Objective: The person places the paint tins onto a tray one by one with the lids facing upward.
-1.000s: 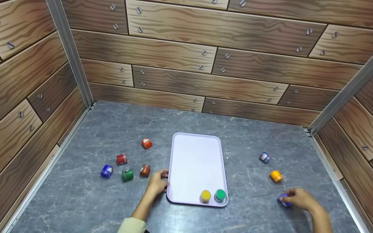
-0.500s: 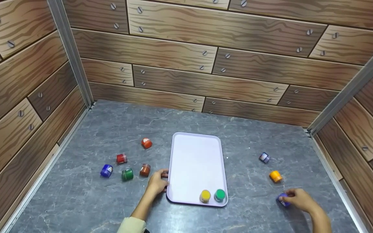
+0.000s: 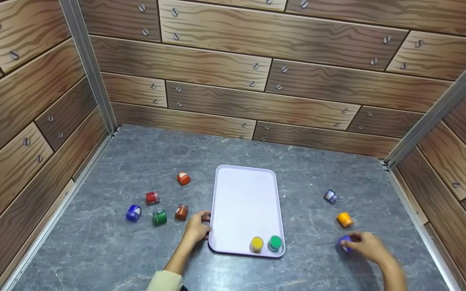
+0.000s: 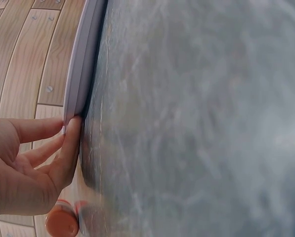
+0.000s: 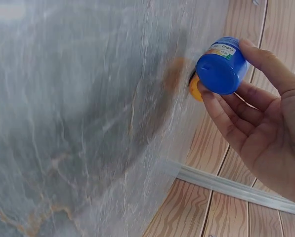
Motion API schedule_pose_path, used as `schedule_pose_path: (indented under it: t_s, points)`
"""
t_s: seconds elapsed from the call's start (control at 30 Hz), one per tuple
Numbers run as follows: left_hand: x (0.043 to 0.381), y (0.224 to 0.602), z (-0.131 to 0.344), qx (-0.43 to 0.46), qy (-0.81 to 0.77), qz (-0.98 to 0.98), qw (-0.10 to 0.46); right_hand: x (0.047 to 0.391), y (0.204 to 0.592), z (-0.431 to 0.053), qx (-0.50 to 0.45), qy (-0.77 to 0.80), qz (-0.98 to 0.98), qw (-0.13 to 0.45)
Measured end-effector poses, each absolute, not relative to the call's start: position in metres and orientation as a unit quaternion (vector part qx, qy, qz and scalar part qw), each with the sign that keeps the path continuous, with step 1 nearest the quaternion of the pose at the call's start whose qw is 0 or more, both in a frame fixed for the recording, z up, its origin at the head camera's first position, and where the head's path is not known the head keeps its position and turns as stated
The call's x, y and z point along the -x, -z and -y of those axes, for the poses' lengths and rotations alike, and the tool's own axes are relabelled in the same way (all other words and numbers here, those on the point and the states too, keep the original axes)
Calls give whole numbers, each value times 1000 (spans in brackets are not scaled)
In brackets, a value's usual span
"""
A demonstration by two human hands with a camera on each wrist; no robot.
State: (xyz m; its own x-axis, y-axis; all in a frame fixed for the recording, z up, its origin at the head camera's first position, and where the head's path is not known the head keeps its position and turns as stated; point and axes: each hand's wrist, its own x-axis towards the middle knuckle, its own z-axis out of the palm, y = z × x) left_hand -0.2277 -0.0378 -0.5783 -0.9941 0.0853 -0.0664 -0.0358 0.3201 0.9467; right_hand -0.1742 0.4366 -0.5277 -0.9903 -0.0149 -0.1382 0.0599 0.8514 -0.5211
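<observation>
My right hand point(image 3: 368, 246) holds a blue paint jar point(image 5: 221, 66) between thumb and fingertips; in the right wrist view the jar is tilted, its label showing, close over the table. My left hand point(image 3: 196, 227) pinches the left rim of a pale lilac tray point(image 3: 245, 202), with the thumb and fingers on either side of the edge in the left wrist view. On the tray's near right corner stand a yellow-lidded jar point(image 3: 256, 244) and a green-lidded jar point(image 3: 274, 243), side by side. An orange-yellow jar point(image 3: 344, 219) lies just beyond my right hand.
A dark blue jar point(image 3: 330, 196) lies farther back on the right. Left of the tray several jars lie on their sides: orange-red point(image 3: 183, 178), red point(image 3: 152, 197), blue point(image 3: 134, 213), green point(image 3: 159, 218) and brown point(image 3: 181, 211). Wood-patterned walls point(image 3: 217, 97) enclose the grey table point(image 3: 297, 169).
My right hand has shifted a little left and away from the front with the blue paint jar in its fingers. My left hand and the tray stay where they were.
</observation>
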Motion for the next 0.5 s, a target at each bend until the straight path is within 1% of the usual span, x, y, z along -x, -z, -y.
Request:
schedule_pose_path:
  t_s: [0.2,0.3,0.5]
  points:
    - [228,578,38,-12,-583,-811,55,177,528,-424,6,278,-959,55]
    - [228,578,37,-12,-582,-811,55,178,528,-417,6,291,-955,58]
    - [228,579,37,-11,-579,-814,49,180,523,-405,-12,318,-944,84]
